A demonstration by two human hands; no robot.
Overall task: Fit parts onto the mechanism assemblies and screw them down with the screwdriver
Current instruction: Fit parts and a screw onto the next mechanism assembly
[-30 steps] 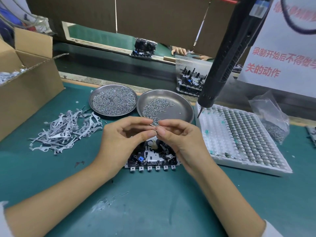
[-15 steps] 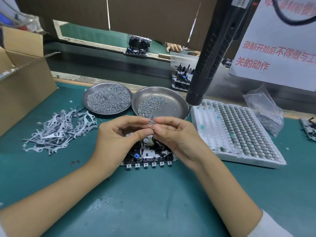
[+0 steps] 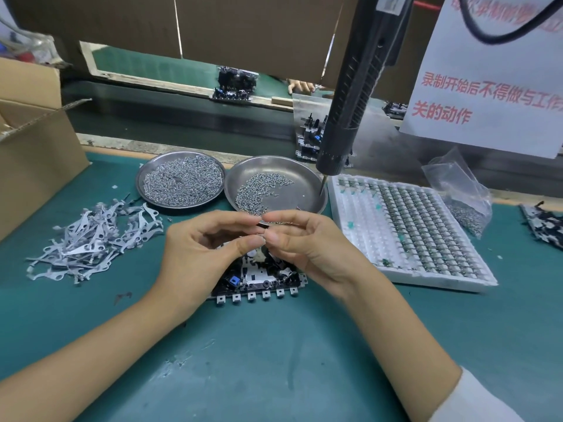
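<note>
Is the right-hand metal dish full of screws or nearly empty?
Partly filled: the right dish holds a thin patch of screws, bare metal around it.

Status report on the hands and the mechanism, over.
Both hands pinch one small metal part. Black mechanism assembly lies below. Hanging black screwdriver untouched.

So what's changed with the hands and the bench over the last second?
Almost nothing. Both hands, left hand and right hand, still pinch a small metal part together above the mechanism assembly. The screwdriver still hangs untouched; the apparent shift looks like camera movement. Screw dishes unchanged.
</note>
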